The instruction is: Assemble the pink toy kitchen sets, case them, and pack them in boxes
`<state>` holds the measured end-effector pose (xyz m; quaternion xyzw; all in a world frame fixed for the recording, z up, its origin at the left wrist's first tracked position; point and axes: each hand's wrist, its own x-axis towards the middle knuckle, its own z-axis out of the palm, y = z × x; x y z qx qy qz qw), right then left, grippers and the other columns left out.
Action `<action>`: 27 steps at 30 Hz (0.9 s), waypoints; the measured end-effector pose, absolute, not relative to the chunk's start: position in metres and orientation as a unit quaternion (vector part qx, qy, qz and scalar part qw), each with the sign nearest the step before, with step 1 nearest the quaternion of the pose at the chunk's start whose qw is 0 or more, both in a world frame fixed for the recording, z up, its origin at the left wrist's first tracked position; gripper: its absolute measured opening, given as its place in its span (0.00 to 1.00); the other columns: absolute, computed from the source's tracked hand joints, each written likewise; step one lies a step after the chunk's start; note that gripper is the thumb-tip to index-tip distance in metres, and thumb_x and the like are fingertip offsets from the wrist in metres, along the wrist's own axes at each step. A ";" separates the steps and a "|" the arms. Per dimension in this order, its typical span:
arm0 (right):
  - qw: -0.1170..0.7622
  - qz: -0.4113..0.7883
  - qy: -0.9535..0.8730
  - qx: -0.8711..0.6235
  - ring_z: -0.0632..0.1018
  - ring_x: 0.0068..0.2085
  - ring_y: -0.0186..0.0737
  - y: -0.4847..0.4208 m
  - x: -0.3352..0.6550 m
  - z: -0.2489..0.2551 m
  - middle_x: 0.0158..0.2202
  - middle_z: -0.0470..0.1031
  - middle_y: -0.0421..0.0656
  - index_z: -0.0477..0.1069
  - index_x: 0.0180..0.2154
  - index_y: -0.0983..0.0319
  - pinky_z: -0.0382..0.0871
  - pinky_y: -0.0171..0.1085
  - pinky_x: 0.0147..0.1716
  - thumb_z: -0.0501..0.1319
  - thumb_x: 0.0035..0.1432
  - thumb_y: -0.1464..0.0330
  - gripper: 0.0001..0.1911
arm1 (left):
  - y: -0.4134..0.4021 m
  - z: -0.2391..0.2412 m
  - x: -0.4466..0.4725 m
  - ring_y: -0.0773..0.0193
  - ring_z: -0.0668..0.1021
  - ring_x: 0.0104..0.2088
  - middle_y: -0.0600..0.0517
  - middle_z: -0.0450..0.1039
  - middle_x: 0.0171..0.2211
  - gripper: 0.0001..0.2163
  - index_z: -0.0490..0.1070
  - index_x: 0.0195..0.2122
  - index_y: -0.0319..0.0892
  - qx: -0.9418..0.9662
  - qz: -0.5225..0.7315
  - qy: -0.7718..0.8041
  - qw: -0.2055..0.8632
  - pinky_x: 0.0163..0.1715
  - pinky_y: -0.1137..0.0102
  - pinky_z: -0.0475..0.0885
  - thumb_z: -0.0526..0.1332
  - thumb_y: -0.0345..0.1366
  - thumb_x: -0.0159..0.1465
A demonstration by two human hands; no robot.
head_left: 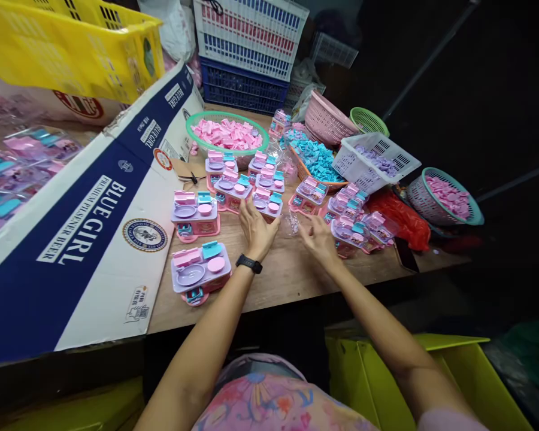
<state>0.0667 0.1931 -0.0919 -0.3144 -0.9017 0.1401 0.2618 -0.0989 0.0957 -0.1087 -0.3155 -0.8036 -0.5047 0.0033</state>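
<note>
Two bare hands worked over a brown wooden table (276,275).
The left hand (258,232), fingers spread, touched a pink-and-lavender plastic toy kitchen (268,203) in the middle cluster; the right (320,242) curled beside a small clear plastic packet (293,224), pinching or not, one could not tell.

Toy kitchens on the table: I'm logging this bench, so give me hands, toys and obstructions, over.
Left hand at a toy kitchen, near side. Right hand by a clear packet, grip unclear. Other toy kitchens crowd both sides.
</note>
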 end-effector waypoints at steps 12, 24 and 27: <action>0.369 0.673 -0.519 -0.376 0.65 0.26 0.33 0.161 0.114 -0.079 0.30 0.69 0.37 0.72 0.38 0.57 0.63 0.32 0.25 0.72 0.51 0.48 0.23 | 0.056 -0.113 -0.061 0.35 0.71 0.58 0.32 0.65 0.59 0.46 0.55 0.69 0.37 -0.337 -0.406 -0.848 0.046 0.56 0.44 0.67 0.73 0.54 0.57; 0.082 0.678 -0.642 -0.348 0.59 0.22 0.28 0.168 0.104 -0.022 0.28 0.70 0.39 0.80 0.40 0.61 0.41 0.29 0.17 0.73 0.50 0.44 0.28 | -0.005 -0.131 -0.025 0.45 0.72 0.63 0.40 0.68 0.61 0.35 0.58 0.65 0.45 -0.494 -0.457 -0.736 -0.074 0.60 0.52 0.68 0.72 0.46 0.62; 0.014 0.560 -0.759 -0.334 0.54 0.18 0.27 0.180 0.095 -0.013 0.20 0.61 0.33 0.80 0.38 0.62 0.43 0.30 0.17 0.69 0.54 0.41 0.30 | -0.007 -0.134 -0.025 0.46 0.74 0.61 0.40 0.70 0.61 0.39 0.55 0.66 0.45 -0.489 -0.472 -0.728 -0.090 0.59 0.53 0.68 0.74 0.45 0.59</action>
